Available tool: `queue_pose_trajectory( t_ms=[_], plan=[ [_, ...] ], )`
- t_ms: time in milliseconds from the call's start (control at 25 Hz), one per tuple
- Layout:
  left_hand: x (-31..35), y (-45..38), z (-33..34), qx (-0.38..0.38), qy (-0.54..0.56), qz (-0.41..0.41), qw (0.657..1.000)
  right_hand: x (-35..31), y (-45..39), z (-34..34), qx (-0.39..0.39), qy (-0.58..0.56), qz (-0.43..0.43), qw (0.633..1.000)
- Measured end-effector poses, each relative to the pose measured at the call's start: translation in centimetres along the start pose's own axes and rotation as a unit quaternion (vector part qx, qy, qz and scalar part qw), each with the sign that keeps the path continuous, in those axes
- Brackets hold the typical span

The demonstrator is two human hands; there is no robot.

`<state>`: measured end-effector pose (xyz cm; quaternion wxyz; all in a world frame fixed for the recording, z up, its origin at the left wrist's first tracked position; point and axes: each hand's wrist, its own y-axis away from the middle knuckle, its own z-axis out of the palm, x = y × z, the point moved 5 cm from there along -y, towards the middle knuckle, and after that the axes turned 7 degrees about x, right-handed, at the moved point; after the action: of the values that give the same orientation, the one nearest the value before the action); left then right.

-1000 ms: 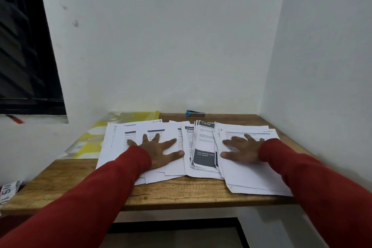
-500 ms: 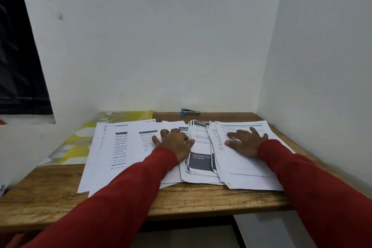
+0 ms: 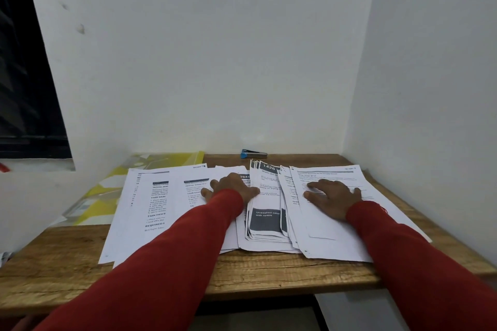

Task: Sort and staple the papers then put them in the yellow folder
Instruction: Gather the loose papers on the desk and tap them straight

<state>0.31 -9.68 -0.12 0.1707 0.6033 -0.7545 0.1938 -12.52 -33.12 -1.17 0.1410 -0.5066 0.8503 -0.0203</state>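
White printed papers [image 3: 150, 201] lie spread in overlapping groups across a wooden table [image 3: 269, 274]. A narrower stack with dark grey blocks [image 3: 265, 220] sits in the middle. My left hand [image 3: 231, 188] lies flat, fingers spread, on the sheets just left of that stack. My right hand [image 3: 332, 195] rests flat on the right pile [image 3: 336, 239]. The yellow folder [image 3: 107, 191] lies at the back left, partly under the papers. A blue stapler [image 3: 252, 154] sits against the back wall.
White walls close the table at the back and right. A dark window [image 3: 24, 88] is on the left. Bare wood shows along the front edge and at the front left corner.
My left hand has slid right from the left sheets to beside the middle stack. My right hand has stayed on the right pile. The camera has shifted slightly.
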Motion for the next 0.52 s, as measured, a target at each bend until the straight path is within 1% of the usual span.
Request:
queue_pose_trajectory(
  t_ms=[80,160,240,280,320,360,440,480,520],
  plan=[
    [-0.3,0.2,-0.3,0.015,0.007,0.011,1.000,0.4,0.0,-0.3,-0.004,0.009,0.012,1.000],
    [-1.0,0.5,-1.9,0.064,-0.001,0.046,0.997,1.6,0.3,-1.7,0.017,0.028,0.071,0.997],
    [-3.0,0.5,-4.5,0.142,-0.075,0.081,0.984,4.5,0.5,-3.1,0.021,0.070,0.152,0.986],
    [-4.8,0.3,-5.8,0.160,-0.130,0.081,0.975,5.7,0.7,-3.4,0.011,0.088,0.171,0.981],
    [-7.2,-0.1,-6.8,0.153,-0.176,0.062,0.970,6.8,0.7,-3.3,-0.011,0.100,0.177,0.979],
    [-9.7,-0.5,-7.4,0.125,-0.204,0.027,0.970,7.4,0.8,-3.1,-0.028,0.105,0.179,0.978],
    [-14.0,-0.5,-7.5,0.040,-0.208,-0.049,0.976,7.6,0.4,-2.4,-0.032,0.111,0.193,0.975],
    [-14.9,-0.2,-7.1,0.014,-0.212,-0.061,0.975,6.8,0.5,-2.2,-0.040,0.114,0.196,0.973],
    [-14.9,0.1,-6.5,0.006,-0.221,-0.051,0.974,5.2,0.8,-2.0,-0.043,0.112,0.187,0.975]
  ],
)
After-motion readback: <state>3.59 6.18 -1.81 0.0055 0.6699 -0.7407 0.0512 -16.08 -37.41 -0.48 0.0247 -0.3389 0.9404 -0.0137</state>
